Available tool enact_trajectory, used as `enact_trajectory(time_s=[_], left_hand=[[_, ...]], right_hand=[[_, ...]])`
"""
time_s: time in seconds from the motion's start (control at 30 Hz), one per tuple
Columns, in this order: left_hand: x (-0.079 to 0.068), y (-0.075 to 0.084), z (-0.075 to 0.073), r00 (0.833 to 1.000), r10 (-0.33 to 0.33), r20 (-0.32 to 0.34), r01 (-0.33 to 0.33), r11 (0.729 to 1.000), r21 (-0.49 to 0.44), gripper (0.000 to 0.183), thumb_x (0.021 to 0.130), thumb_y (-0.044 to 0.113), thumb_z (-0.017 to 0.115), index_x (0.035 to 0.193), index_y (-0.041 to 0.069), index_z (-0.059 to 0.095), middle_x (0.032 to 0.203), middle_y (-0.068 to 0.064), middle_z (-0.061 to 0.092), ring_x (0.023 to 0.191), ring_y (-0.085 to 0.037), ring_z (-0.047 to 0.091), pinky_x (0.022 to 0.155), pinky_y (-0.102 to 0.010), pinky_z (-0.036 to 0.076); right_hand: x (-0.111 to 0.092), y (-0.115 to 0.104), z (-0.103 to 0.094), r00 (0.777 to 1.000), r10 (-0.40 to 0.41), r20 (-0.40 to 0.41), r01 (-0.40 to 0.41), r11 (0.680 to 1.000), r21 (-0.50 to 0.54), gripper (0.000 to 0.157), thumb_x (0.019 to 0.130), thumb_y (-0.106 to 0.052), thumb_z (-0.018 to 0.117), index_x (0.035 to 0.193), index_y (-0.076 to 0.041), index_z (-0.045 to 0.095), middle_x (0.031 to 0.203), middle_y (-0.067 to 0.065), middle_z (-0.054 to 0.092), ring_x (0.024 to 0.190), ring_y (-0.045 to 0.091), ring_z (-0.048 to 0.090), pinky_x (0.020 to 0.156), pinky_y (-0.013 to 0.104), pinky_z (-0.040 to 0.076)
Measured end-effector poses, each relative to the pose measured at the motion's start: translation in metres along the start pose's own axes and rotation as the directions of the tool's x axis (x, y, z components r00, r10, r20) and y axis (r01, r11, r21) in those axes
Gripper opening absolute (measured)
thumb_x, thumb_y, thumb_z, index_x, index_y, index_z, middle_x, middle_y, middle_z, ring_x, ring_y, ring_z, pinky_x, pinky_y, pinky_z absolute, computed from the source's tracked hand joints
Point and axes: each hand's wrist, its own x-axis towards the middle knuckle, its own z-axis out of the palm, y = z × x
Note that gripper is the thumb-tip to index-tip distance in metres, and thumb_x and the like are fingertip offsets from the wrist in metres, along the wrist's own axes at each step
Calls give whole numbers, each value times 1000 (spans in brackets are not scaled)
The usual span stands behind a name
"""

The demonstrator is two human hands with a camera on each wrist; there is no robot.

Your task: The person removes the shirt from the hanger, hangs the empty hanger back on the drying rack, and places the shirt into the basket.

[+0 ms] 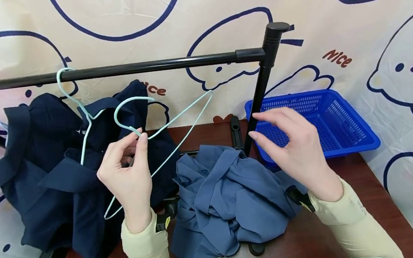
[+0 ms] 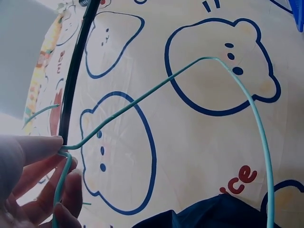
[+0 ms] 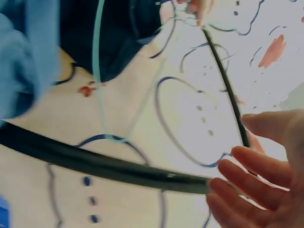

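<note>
My left hand point(image 1: 127, 168) pinches a pale mint wire hanger point(image 1: 186, 109) between thumb and fingertips, at the neck just under its hook. In the left wrist view, one shoulder of this hanger point(image 2: 130, 105) slopes up and away from the fingers. Its triangle stretches to the right, over a crumpled blue-grey garment point(image 1: 234, 196) on the table. My right hand point(image 1: 300, 149) holds nothing; thumb and fingers are apart, beside the black rack post point(image 1: 261, 83). Spread, loosely bent fingers show on that right hand point(image 3: 266, 175) in the right wrist view.
A black rail point(image 1: 149, 66) crosses above the table. A dark navy garment point(image 1: 52, 134) hangs from it on another mint hanger point(image 1: 86, 115) at the left. Behind the right hand stands a blue plastic basket point(image 1: 355, 148). The brown table point(image 1: 367, 197) lies below; a printed cloth covers the wall.
</note>
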Motion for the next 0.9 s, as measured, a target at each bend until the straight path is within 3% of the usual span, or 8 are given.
enact_trajectory(time_s=[0.1, 0.23, 0.5, 0.7, 0.8, 0.9], left_hand=[[3, -9, 2, 1000, 4, -17, -4, 1000, 15, 11, 89, 9, 81, 98, 3, 82, 85, -11, 72, 73, -6, 59, 63, -25, 38], [8, -14, 4, 999, 10, -43, -9, 1000, 19, 11, 89, 13, 81, 98, 7, 83, 84, -9, 72, 74, -7, 60, 63, -25, 38], [16, -11, 5, 997, 20, -81, -18, 1000, 23, 11, 89, 14, 82, 98, 7, 83, 87, -7, 74, 75, -6, 62, 63, -24, 38], [20, -5, 3, 994, 20, -108, -17, 999, 34, 12, 88, 19, 83, 97, 11, 84, 90, 0, 76, 76, -7, 63, 63, -23, 39], [22, -3, 2, 991, 22, -131, -17, 999, 41, 13, 88, 22, 83, 96, 12, 84, 89, 2, 76, 76, -8, 63, 63, -22, 40], [25, -1, 1, 989, 32, -146, -24, 998, 56, 15, 88, 24, 83, 96, 12, 84, 87, 1, 75, 76, -7, 63, 63, -22, 39]], right_hand=[[18, -14, -1, 989, -99, -107, 104, 994, 43, 35, 82, -13, 84, 115, -4, 76, 113, 11, 71, 106, 29, 64, 94, 37, 48], [43, -33, 3, 956, -217, -195, 238, 967, 88, 31, 82, -10, 83, 111, 1, 76, 116, 15, 70, 111, 35, 62, 99, 42, 46], [84, -48, 11, 890, -378, -255, 397, 917, 25, 36, 83, -5, 82, 116, 5, 71, 127, 20, 66, 129, 34, 55, 109, 48, 40], [108, -46, 18, 897, -419, -141, 412, 908, -81, 38, 93, -13, 76, 126, 5, 68, 133, 21, 62, 134, 33, 50, 113, 43, 34], [115, -43, 25, 909, -407, -86, 396, 910, -121, 35, 99, -17, 69, 127, 4, 68, 131, 20, 64, 128, 32, 55, 111, 39, 37], [119, -41, 32, 922, -379, -81, 367, 921, -133, 31, 101, -17, 65, 125, 3, 70, 124, 17, 68, 118, 31, 60, 107, 37, 41]])
